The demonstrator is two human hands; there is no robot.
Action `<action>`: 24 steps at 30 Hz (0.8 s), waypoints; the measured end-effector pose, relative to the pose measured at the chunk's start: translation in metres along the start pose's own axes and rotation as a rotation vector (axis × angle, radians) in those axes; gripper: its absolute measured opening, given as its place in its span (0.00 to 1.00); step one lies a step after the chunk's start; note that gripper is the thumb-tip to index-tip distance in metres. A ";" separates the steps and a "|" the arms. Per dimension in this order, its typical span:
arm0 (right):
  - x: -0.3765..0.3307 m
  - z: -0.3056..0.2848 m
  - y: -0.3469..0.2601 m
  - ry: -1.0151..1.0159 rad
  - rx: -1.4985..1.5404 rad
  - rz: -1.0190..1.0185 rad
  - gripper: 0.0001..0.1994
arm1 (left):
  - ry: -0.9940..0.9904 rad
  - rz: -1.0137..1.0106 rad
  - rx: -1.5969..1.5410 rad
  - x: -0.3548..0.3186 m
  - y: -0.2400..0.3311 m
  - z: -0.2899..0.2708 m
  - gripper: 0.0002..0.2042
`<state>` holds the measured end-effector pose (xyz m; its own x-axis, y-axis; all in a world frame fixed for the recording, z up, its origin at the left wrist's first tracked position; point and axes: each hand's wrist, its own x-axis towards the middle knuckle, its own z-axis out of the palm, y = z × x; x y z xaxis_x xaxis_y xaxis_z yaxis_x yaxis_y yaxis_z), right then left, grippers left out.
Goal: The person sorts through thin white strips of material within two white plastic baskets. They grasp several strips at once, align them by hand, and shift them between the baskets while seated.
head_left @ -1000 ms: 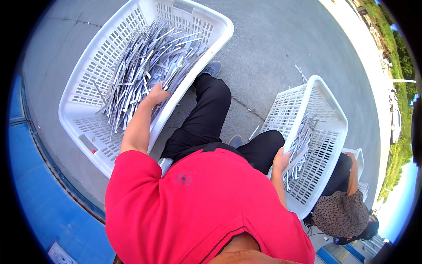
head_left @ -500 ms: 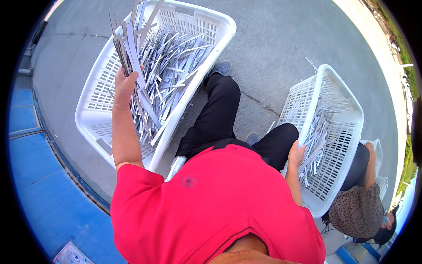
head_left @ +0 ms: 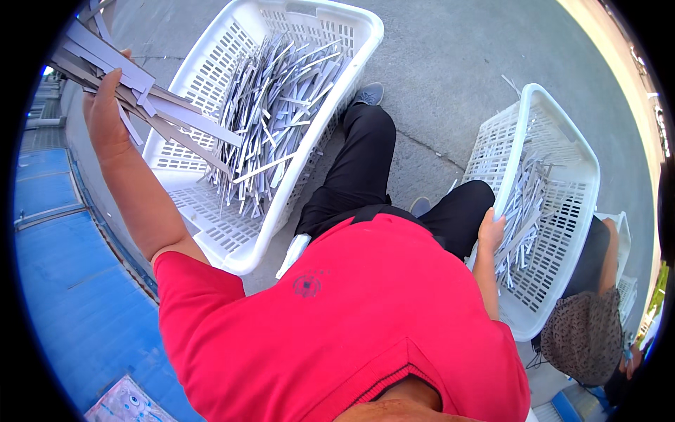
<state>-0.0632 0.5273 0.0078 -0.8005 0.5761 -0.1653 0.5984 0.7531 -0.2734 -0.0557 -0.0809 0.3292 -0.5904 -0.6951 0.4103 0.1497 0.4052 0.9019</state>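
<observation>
Grey strips (head_left: 151,105), a bundle of them, are raised high at the person's left, clamped in the left hand (head_left: 105,105); the fingers are wrapped round the bundle with the thumb pressed along its near side, and the strips fan out to the right over the big white basket (head_left: 242,257); the bundle's far ends run out of the picture at the top left. Close in, a red shirt (head_left: 337,323) fills the foreground. The right hand (head_left: 491,231) rests on the rim of the smaller white basket (head_left: 541,105), fingers curled over the edge; whether it grips any of the loose strips (head_left: 520,211) inside is hard to tell. Farther off, more strips (head_left: 281,105) lie heaped in the big basket; another person (head_left: 583,337) crouches at the lower right, half hidden by the small basket.
</observation>
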 end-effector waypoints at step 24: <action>0.000 -0.027 -0.002 -0.019 0.136 0.079 0.25 | -0.814 -0.550 -1.327 -0.211 0.101 0.363 0.15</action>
<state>-0.0636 0.5346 0.0336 -0.7525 0.6245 -0.2093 0.6504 0.6548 -0.3849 -0.2037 0.3223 0.2848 -0.9694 0.0732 0.2343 0.0732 -0.8249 0.5606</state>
